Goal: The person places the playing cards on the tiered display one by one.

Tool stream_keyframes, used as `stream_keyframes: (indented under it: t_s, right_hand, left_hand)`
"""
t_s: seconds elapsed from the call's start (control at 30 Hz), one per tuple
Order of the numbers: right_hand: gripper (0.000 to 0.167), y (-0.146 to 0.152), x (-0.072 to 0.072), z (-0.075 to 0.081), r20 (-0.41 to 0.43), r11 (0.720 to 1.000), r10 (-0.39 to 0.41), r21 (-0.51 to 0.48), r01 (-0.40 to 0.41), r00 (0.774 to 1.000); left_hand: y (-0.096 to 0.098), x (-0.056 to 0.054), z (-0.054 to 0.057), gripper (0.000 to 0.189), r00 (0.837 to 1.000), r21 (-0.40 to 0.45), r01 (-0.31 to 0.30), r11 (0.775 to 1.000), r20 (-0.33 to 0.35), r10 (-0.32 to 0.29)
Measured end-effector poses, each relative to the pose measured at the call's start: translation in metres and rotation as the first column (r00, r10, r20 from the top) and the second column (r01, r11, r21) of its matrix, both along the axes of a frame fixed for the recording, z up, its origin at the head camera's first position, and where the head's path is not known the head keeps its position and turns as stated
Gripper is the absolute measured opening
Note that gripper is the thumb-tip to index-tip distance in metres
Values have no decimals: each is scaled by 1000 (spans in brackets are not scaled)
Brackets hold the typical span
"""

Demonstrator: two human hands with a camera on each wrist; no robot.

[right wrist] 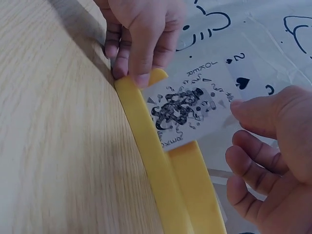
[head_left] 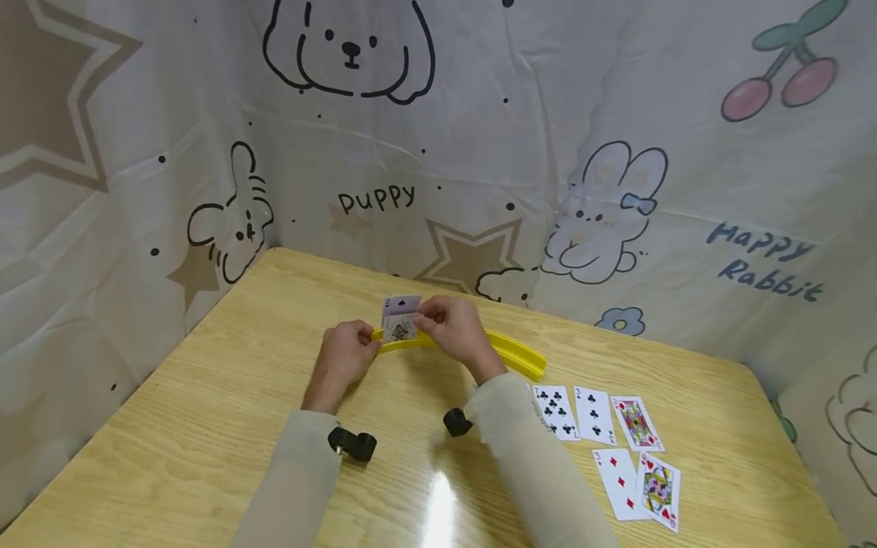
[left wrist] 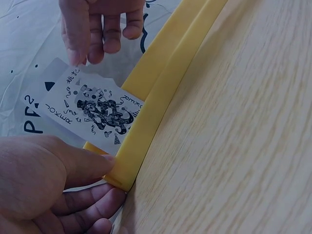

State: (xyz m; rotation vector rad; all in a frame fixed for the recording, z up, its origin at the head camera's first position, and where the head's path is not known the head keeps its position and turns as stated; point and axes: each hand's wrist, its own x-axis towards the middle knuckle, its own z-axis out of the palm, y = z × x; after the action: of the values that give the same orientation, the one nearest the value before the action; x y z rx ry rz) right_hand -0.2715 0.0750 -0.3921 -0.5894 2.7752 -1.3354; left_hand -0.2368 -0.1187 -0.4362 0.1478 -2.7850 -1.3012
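Two pinches seemed apt: the left hand (head_left: 341,354) braced the end of the curved yellow plastic card holder (head_left: 518,354), the right hand (head_left: 455,331) steadied the white rectangular Joker card (right wrist: 181,109) in the holder's slot.

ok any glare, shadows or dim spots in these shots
Head view: white glare on the table at bottom centre, soft shadow below the right hand; left wrist view: dimmer and bluish, yet the joker card is readable; right wrist view: dark shadow over the table beside the left hand.
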Motion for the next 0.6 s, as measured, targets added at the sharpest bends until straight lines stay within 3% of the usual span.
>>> stream_keyframes:
  t_s: [0.6]
  right_hand:
    - [27, 41, 15, 5, -4, 998, -49, 27, 49, 999]
  left_hand:
    - [1, -1, -5, 23, 1000, -13, -6, 1000, -25, 6]
